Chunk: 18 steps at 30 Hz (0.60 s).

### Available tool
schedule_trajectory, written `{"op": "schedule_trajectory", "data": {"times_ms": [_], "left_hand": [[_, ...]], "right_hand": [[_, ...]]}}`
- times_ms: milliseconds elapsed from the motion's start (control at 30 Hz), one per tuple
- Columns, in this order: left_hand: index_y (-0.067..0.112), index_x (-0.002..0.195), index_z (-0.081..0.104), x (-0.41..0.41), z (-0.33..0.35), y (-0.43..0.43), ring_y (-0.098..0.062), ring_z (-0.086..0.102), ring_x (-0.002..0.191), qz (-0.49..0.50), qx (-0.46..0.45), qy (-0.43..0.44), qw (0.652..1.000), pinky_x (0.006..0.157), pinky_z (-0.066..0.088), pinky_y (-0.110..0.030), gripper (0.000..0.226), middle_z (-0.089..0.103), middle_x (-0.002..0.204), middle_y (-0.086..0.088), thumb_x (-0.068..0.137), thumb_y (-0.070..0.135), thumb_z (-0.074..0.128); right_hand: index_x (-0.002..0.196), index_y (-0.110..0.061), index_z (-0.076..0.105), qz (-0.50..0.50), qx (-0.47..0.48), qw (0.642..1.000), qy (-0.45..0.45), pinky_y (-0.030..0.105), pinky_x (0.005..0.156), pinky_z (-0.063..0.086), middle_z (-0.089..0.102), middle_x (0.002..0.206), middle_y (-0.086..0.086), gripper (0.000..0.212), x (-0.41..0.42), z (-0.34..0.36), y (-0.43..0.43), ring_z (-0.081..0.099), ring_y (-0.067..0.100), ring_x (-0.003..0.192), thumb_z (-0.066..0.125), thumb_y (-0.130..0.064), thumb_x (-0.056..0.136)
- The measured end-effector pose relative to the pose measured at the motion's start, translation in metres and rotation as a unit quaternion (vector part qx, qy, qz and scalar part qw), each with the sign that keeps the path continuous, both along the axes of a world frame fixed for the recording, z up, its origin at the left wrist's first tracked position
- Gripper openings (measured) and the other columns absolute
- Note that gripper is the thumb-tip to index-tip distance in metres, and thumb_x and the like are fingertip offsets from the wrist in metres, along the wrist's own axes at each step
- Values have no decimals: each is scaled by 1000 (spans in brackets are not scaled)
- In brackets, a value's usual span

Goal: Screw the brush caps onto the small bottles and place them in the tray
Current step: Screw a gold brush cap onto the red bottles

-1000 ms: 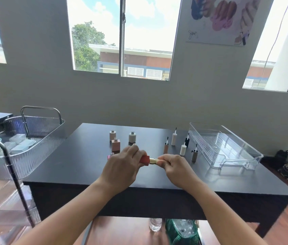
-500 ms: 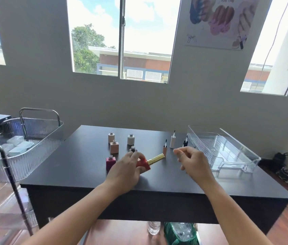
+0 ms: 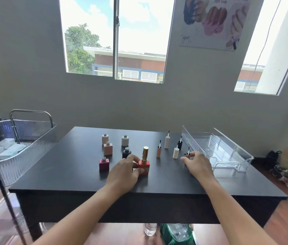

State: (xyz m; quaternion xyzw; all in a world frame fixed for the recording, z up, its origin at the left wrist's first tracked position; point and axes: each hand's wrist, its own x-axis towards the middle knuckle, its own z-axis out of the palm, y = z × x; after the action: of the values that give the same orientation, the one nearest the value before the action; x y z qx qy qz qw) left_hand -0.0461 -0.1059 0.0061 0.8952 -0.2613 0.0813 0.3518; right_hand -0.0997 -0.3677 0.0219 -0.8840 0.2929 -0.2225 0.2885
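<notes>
Dark worktop (image 3: 68, 165) under the windows: your left hand (image 3: 123, 175) grips the capped red bottle (image 3: 144, 166), upright and well left of the clear tray (image 3: 215, 147), so traying it looks due next; your right hand (image 3: 199, 167) curls at a brush cap (image 3: 188, 154) just left of the tray, pinch not confirmable.

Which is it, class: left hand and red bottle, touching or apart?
Touching: the head view shows the left hand with fingers curled against the red bottle.
</notes>
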Motion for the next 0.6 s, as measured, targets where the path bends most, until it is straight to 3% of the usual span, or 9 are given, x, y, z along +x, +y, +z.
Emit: {"op": "schedule_trajectory", "data": {"times_ms": [200,367,500,600], "left_hand": [[31,115,58,3,3,-1,-11,62,94,7,-12,7,1000,85,53,-36,27,67,101,14,89,33,67],[29,116,61,1,4,0,-8,62,88,3,-25,7,1000,83,53,-34,29,66,95,16,88,31,69],[28,128,58,-5,8,5,-5,61,88,1,-48,2,999,86,52,-27,43,68,106,10,88,33,71],[26,128,60,-9,10,19,-4,56,81,26,-87,-58,994,81,50,-23,46,63,100,12,85,33,75]], "right_hand": [[91,-12,62,-18,-26,999,-1,30,70,37,68,94,11,21,5,-5,-2,51,26,80,67,-32,86],[94,-10,67,-17,-33,999,-15,32,70,39,57,81,2,23,3,-7,-1,50,25,79,67,-31,86],[89,-11,66,-4,-27,999,-33,30,70,37,64,85,5,21,-4,-4,6,54,25,80,67,-32,87],[87,-13,67,8,-1,998,-58,30,67,42,69,82,2,22,-13,2,15,63,23,76,68,-34,85]]}}
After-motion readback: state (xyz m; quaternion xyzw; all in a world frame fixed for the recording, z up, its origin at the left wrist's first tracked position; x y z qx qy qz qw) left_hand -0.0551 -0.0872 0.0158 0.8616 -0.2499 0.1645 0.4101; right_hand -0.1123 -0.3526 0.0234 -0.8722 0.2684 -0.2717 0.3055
